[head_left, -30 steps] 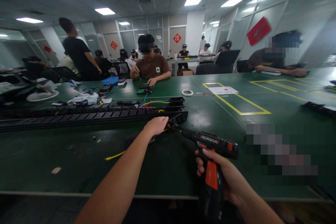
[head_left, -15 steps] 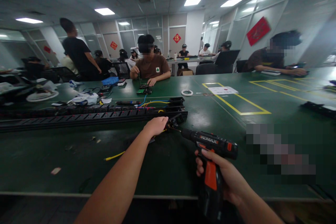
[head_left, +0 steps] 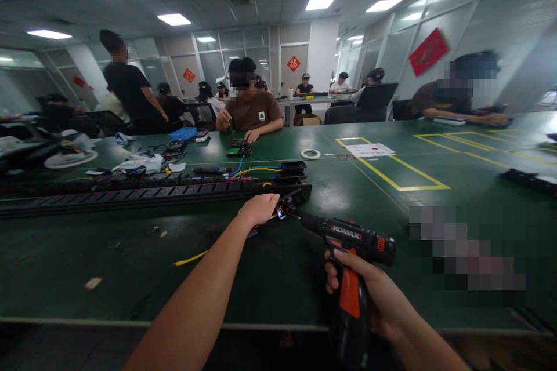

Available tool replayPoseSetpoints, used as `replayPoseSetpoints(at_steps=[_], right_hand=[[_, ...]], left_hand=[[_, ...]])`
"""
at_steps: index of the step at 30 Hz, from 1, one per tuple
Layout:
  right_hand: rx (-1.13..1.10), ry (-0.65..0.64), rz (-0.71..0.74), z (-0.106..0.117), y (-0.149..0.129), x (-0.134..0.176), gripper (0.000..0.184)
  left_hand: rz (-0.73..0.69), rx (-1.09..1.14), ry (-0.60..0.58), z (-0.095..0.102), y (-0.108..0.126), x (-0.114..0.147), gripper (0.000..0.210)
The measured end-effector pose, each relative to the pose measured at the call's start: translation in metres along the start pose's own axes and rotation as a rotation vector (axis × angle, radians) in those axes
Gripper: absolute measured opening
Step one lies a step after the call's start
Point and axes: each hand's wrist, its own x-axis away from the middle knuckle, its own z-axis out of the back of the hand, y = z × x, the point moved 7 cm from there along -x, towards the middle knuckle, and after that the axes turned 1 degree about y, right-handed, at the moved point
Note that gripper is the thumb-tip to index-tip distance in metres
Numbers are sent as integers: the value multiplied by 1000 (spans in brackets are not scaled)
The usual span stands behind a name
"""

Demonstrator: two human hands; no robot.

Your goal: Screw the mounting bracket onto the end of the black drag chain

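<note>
My right hand point(head_left: 376, 284) is wrapped round the grip of a black and orange cordless drill point(head_left: 363, 239), its thumb along the side. The drill points left, and its long thin bit point(head_left: 294, 216) reaches to a small black plastic part point(head_left: 296, 200). My left hand point(head_left: 260, 208) is closed on that part near the end of a long black power strip point(head_left: 148, 192); the fingertips are partly hidden. A patch of light shows on the part by the bit's tip. A yellow cable point(head_left: 190, 258) runs out from beneath my left forearm.
Blue and yellow wires point(head_left: 256, 169) lie behind the strip. A white tape roll point(head_left: 310, 153), a paper sheet point(head_left: 372, 149) and a blue tray point(head_left: 183, 134) are on the green table point(head_left: 278, 301). Across it a person point(head_left: 250, 107) handles a circuit board point(head_left: 240, 148); another sits right.
A bright light now shows on the black part at the bit's tip, where it was dark before. Both hands and the drill have stayed almost in place.
</note>
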Motion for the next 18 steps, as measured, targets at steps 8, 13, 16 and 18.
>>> replayPoseSetpoints(at_steps=[8, 13, 16, 18], right_hand=[[5, 17, -3, -1, -2, 1, 16], [-4, 12, -14, -1, -1, 1, 16], [-3, 8, -9, -1, -1, 1, 15], [-2, 9, -7, 0, -1, 1, 15]], left_hand=[[-13, 1, 13, 1, 1, 2, 59], [-5, 9, 7, 2, 1, 3, 59], [-6, 4, 4, 2, 1, 3, 59], [-13, 0, 5, 1, 1, 2, 59]])
